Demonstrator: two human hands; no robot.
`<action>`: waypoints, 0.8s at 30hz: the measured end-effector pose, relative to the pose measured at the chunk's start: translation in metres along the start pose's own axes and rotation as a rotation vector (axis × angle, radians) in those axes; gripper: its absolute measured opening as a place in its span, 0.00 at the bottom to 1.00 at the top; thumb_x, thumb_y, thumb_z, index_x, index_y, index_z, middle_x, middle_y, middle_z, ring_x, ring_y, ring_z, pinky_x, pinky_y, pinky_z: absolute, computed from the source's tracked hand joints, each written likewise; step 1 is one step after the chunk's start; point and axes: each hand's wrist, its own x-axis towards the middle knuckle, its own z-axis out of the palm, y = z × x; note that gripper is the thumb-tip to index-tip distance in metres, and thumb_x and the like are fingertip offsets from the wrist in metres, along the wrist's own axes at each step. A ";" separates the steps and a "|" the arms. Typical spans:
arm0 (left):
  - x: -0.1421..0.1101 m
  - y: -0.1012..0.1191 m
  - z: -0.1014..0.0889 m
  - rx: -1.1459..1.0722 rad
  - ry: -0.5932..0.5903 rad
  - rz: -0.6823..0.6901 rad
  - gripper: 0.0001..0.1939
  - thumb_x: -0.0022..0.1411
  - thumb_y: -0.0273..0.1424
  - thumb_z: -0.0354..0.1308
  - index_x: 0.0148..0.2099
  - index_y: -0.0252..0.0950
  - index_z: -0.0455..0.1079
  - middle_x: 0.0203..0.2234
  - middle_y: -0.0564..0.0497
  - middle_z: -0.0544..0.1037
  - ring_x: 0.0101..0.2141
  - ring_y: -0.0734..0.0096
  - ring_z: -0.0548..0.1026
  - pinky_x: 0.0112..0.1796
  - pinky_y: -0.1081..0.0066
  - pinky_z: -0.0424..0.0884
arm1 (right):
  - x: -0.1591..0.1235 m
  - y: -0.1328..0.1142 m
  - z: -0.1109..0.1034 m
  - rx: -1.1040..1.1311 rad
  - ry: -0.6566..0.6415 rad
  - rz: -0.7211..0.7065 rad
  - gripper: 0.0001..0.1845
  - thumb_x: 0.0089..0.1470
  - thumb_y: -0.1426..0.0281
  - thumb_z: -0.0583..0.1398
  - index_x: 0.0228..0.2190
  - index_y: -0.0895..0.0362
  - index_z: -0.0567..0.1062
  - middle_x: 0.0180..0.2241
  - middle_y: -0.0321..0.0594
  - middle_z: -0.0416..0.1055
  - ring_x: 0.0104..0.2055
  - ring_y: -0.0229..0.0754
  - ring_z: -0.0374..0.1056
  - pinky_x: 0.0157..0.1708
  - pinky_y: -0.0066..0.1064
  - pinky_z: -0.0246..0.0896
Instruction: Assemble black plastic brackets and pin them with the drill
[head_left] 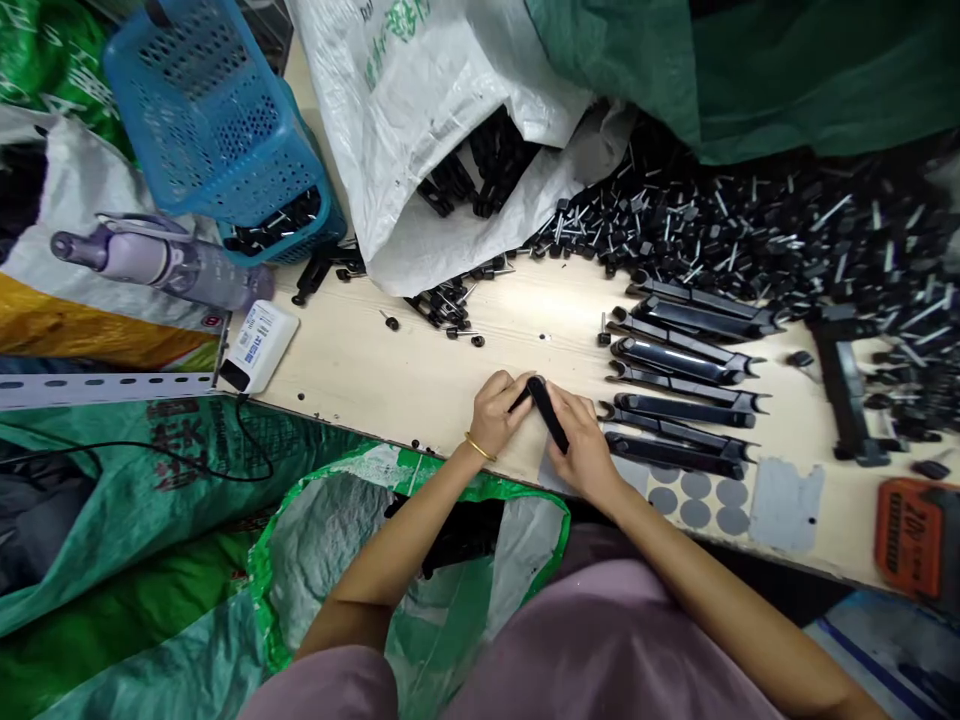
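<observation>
Head view: left hand point(495, 410) and right hand point(583, 440) pinch black part point(553, 418) between them; best steadied both sides, aligned before force.

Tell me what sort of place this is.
Probably a small assembly workshop: the bench holds a heap of small pinned parts and a row of long black pieces, with a white sack of black parts alongside.

Mauve top point(592, 650), plain, slight sheen, soft folds across the front, darker where shaded. Left sleeve point(330, 685) short, same mauve, hem near the elbow. Thin gold-coloured bangle point(480, 448) around left wrist. Left hand point(496, 412), right hand point(589, 450) bare; right forearm point(697, 555) uncovered.
</observation>
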 end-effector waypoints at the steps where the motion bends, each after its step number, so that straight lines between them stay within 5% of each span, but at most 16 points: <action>1: 0.000 0.000 0.000 -0.017 -0.008 0.009 0.18 0.64 0.33 0.52 0.55 0.36 0.67 0.26 0.53 0.64 0.29 0.73 0.67 0.31 0.72 0.67 | -0.001 -0.001 -0.001 0.003 -0.004 0.007 0.46 0.42 0.80 0.53 0.63 0.55 0.47 0.60 0.47 0.54 0.60 0.52 0.51 0.58 0.50 0.51; 9: 0.002 0.002 -0.004 0.003 -0.038 -0.034 0.18 0.64 0.33 0.52 0.56 0.38 0.66 0.28 0.52 0.66 0.31 0.71 0.68 0.34 0.71 0.68 | 0.001 0.004 0.007 -0.042 -0.005 0.017 0.45 0.45 0.79 0.52 0.63 0.53 0.44 0.60 0.46 0.53 0.61 0.52 0.51 0.57 0.53 0.51; 14: 0.006 0.028 -0.022 0.308 -0.034 -0.016 0.28 0.60 0.31 0.55 0.62 0.36 0.57 0.49 0.37 0.66 0.51 0.53 0.64 0.50 0.53 0.61 | -0.012 -0.036 -0.010 -0.117 0.022 -0.008 0.42 0.52 0.74 0.53 0.64 0.56 0.40 0.62 0.52 0.49 0.63 0.52 0.47 0.58 0.51 0.52; 18: 0.008 0.053 -0.031 0.338 -0.395 0.372 0.27 0.59 0.24 0.52 0.60 0.47 0.60 0.55 0.44 0.66 0.57 0.56 0.61 0.56 0.51 0.53 | -0.035 -0.040 -0.089 -0.257 0.237 -0.065 0.33 0.55 0.72 0.52 0.60 0.47 0.51 0.55 0.45 0.61 0.58 0.51 0.56 0.55 0.50 0.54; 21: 0.015 0.063 -0.026 0.367 -0.531 0.541 0.19 0.59 0.20 0.49 0.49 0.43 0.67 0.44 0.46 0.73 0.50 0.61 0.68 0.56 0.54 0.57 | -0.052 0.010 -0.172 -0.478 0.530 0.219 0.21 0.55 0.71 0.51 0.51 0.54 0.65 0.48 0.49 0.66 0.52 0.53 0.61 0.52 0.50 0.55; 24: 0.024 0.069 -0.027 0.424 -0.493 0.512 0.13 0.60 0.21 0.48 0.41 0.41 0.69 0.32 0.48 0.73 0.38 0.63 0.73 0.52 0.56 0.63 | -0.058 0.073 -0.231 -0.703 0.502 0.490 0.16 0.55 0.69 0.51 0.42 0.62 0.71 0.41 0.54 0.69 0.47 0.56 0.62 0.48 0.50 0.55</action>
